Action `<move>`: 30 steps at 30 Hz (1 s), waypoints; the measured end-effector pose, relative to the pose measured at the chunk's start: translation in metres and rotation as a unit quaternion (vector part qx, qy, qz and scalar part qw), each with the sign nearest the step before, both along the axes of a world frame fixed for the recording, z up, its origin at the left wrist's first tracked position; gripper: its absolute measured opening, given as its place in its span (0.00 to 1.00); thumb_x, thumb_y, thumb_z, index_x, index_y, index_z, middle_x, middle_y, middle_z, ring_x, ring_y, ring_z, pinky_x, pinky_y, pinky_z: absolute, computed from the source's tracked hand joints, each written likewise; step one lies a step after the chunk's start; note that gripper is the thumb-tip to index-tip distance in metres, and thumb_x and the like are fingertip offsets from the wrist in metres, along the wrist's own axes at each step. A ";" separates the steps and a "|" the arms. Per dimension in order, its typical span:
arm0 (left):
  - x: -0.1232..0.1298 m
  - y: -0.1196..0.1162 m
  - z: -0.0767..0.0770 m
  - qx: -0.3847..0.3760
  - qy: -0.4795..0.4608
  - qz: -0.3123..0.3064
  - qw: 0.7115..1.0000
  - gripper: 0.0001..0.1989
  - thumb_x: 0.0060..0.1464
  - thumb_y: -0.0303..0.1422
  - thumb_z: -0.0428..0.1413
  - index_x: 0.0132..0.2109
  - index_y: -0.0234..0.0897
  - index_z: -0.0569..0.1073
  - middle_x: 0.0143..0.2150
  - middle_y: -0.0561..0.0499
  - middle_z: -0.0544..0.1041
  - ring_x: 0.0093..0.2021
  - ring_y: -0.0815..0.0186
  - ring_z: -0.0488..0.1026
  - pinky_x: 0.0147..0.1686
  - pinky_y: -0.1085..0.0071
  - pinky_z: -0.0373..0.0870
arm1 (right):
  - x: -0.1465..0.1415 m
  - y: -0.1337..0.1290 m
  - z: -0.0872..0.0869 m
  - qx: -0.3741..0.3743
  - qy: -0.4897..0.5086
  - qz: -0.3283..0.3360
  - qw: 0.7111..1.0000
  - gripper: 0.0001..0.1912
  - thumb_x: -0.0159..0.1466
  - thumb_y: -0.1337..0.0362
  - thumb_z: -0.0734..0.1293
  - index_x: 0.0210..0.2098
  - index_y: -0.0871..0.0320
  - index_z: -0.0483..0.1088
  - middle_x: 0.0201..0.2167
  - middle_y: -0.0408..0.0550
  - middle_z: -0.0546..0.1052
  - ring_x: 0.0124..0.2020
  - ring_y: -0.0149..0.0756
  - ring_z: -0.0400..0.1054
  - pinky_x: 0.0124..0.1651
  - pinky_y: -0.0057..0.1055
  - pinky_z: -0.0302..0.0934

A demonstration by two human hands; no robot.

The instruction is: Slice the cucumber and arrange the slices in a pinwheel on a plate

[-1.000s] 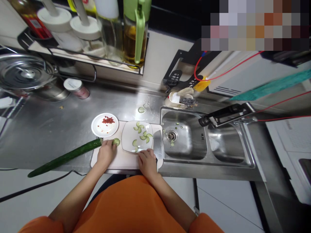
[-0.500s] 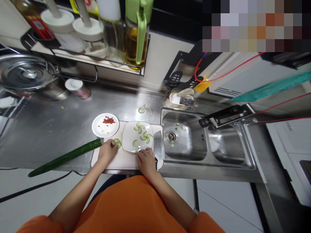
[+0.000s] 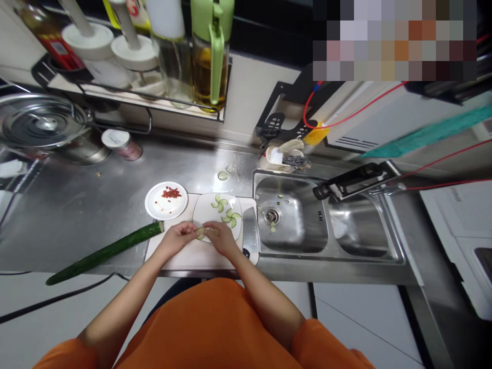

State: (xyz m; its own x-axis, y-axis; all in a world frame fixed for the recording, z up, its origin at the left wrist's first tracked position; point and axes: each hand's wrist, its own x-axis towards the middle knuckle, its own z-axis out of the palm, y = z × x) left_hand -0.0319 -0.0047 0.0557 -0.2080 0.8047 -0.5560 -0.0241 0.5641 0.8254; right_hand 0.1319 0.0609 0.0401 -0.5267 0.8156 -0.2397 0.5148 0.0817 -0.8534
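My left hand (image 3: 177, 241) pinches cucumber slices (image 3: 200, 233) over the lower left edge of a squarish white plate (image 3: 205, 201). Close beside it, my right hand (image 3: 222, 239) has its fingers closed at the same slices, partly hiding them. Curved green-edged cucumber pieces (image 3: 231, 218) lie on the plate in pinwheel shapes. The plate rests on a pale cutting board (image 3: 172, 261). A knife (image 3: 250, 230) lies along the board's right side. To the left, a long cut cucumber (image 3: 105, 253) reaches the board with its cut end.
A round white plate (image 3: 156, 210) with small red dried pieces (image 3: 171, 192) stands behind my left hand. To the right is a double steel sink (image 3: 302, 225) with a black faucet (image 3: 342, 182). Bottles and jars fill a rack (image 3: 154, 98) behind; a lidded pot (image 3: 84, 148) stands far left.
My left hand has moved right from the board to the plate, bringing cucumber slices. My right hand has shifted up and left to meet it.
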 end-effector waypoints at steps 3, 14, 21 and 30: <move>0.006 0.007 0.000 -0.029 -0.085 0.042 0.995 0.23 0.35 0.47 0.65 0.34 0.34 0.73 0.28 0.53 0.75 0.28 0.72 0.69 0.32 0.75 0.65 | 0.001 0.008 0.005 -0.042 0.016 -0.019 0.999 0.06 0.61 0.64 0.65 0.34 0.56 0.75 0.33 0.44 0.78 0.39 0.35 0.69 0.43 0.30 0.60; 0.025 0.018 -0.011 -0.189 -0.347 0.101 0.913 0.13 0.57 0.39 0.54 0.36 0.31 0.73 0.30 0.44 0.78 0.29 0.69 0.75 0.25 0.77 0.68 | 0.015 0.020 0.033 -0.026 0.069 -0.008 0.997 0.06 0.59 0.61 0.68 0.30 0.55 0.76 0.29 0.43 0.77 0.36 0.33 0.69 0.40 0.28 0.60; 0.025 0.018 -0.015 -0.164 -0.404 0.108 0.894 0.07 0.55 0.27 0.54 0.40 0.32 0.75 0.33 0.46 0.78 0.29 0.72 0.74 0.28 0.80 0.70 | 0.027 0.029 0.045 -0.010 0.052 0.023 0.998 0.05 0.60 0.64 0.67 0.31 0.56 0.76 0.31 0.43 0.78 0.37 0.32 0.69 0.41 0.28 0.59; 0.020 0.019 -0.014 -0.124 -0.319 0.085 0.936 0.19 0.41 0.26 0.63 0.44 0.34 0.75 0.31 0.49 0.78 0.28 0.72 0.74 0.32 0.76 0.71 | 0.033 0.034 0.030 -0.096 0.069 -0.002 0.993 0.06 0.57 0.64 0.67 0.28 0.58 0.75 0.27 0.42 0.76 0.32 0.31 0.68 0.36 0.27 0.58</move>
